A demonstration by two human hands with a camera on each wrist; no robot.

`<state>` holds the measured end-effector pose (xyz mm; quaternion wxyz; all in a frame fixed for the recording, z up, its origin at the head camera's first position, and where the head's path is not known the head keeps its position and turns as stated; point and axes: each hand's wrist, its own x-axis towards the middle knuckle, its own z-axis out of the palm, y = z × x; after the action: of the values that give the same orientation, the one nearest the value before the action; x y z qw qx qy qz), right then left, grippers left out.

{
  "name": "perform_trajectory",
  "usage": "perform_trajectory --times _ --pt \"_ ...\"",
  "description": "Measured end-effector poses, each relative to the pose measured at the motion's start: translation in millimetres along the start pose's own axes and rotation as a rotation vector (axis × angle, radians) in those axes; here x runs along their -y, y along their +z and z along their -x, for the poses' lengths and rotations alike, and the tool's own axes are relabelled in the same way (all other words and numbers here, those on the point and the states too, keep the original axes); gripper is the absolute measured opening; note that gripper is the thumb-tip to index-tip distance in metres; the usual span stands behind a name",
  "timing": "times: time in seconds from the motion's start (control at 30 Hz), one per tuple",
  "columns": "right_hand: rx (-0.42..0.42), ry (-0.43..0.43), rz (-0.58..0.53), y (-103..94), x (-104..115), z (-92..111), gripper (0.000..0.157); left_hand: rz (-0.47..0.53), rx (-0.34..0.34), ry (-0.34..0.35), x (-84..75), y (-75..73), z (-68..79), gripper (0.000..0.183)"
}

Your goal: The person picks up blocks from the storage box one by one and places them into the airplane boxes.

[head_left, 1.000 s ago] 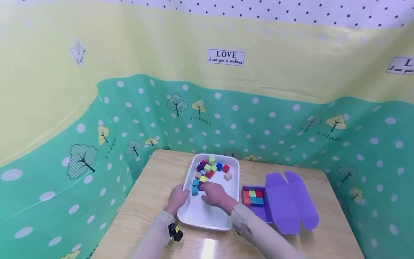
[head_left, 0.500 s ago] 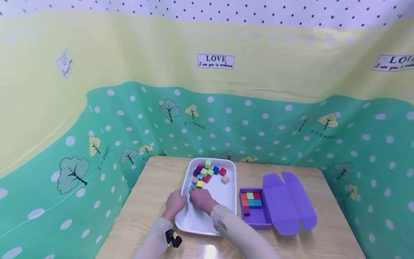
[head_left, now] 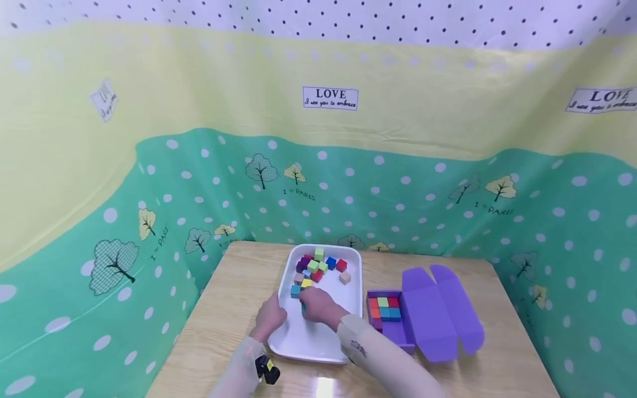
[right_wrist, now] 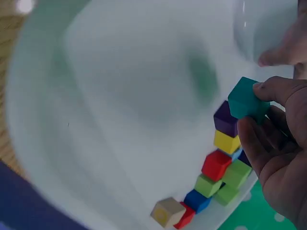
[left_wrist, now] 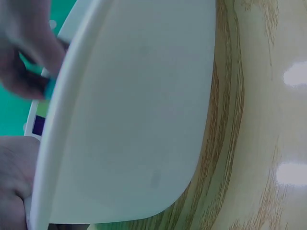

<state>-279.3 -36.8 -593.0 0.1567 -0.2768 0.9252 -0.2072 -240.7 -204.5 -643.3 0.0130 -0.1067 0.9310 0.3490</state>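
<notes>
In the head view my left hand [head_left: 271, 316] holds the left rim of a white tray [head_left: 318, 360]; its thumb [right_wrist: 271, 58] lies over the rim in the right wrist view. My right hand [head_left: 318, 305] is above the tray and pinches a teal cube [right_wrist: 245, 99] between thumb and fingers. A second teal cube [head_left: 296, 291] lies just left of this hand. Close by are a purple cube [right_wrist: 225, 119] and a yellow cube [right_wrist: 226, 141]. Red, green, blue and wooden cubes fill the tray's far part, among them a red cube [right_wrist: 216, 165].
Right of the tray stands a purple box [head_left: 398, 334], its lid [head_left: 433, 315] folded open to the right. Several cubes [head_left: 384, 310] sit in rows in its far left part. The wooden table [head_left: 239, 287] meets a green and yellow curtain [head_left: 318, 182] behind.
My right hand has gone left to the teal cubes, taken one, and drawn it slightly right. The left hand stays on the tray rim. The head view has shifted a little.
</notes>
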Motion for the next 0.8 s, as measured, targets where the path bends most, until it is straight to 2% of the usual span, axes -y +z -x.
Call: perform_trajectory --times 0.1,0.23,0.37,0.43,0.6,0.8 --pt "-0.003 0.009 -0.027 -24.5 -5 23 0.027 -0.006 0.023 -0.018 -1.8 -2.1 -2.3 0.058" --pt "-0.033 -0.004 -0.035 -60.3 -17 48 0.033 -0.035 -0.001 -0.051 -4.6 -9.4 -9.5 0.058" --pt "-0.091 -0.008 0.000 -94.3 -43 71 0.033 -0.030 -0.017 -0.058 -10.4 -15.7 -20.0 0.058" --pt "-0.120 -0.006 0.029 -104.8 -59 83 0.031 -0.012 -0.012 -0.061 -12.5 -16.0 -22.4 0.058" --pt "-0.164 -0.020 0.062 -107.9 -94 113 0.025 0.003 0.002 -0.083 -8.3 -5.6 -14.0 0.057" --pt "-0.179 -0.030 0.069 -100.1 -117 139 0.021 -0.008 0.012 -0.083 -2.7 4.5 -4.3 0.055"
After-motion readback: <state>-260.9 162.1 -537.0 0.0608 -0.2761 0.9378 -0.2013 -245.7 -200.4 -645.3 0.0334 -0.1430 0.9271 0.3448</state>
